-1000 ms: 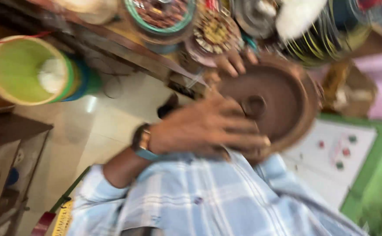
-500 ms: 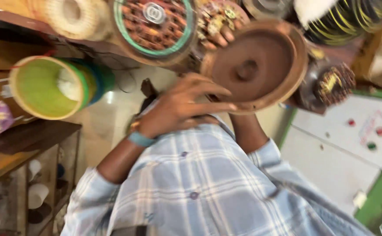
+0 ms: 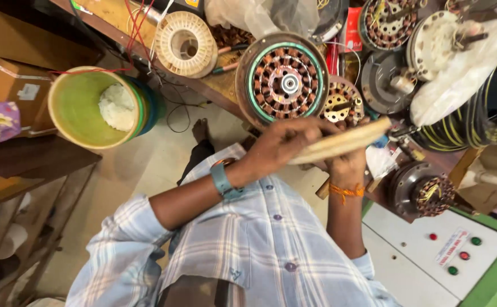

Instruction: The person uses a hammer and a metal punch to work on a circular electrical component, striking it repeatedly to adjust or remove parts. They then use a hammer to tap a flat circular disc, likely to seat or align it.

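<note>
- The round cover was held edge-on between 2 hands, in front of the person's chest.
- The left hand gripped its left end; the right hand held it from below.
- Beyond the cover, a wound stator stood on the workbench.
- A wire spool lay to the stator's left.
- A bucket sat further left, beside the bench, with a cloth lump in it.
- A second stator lay right of the right hand.
- A control panel sat below that stator, at the person's right.
</note>
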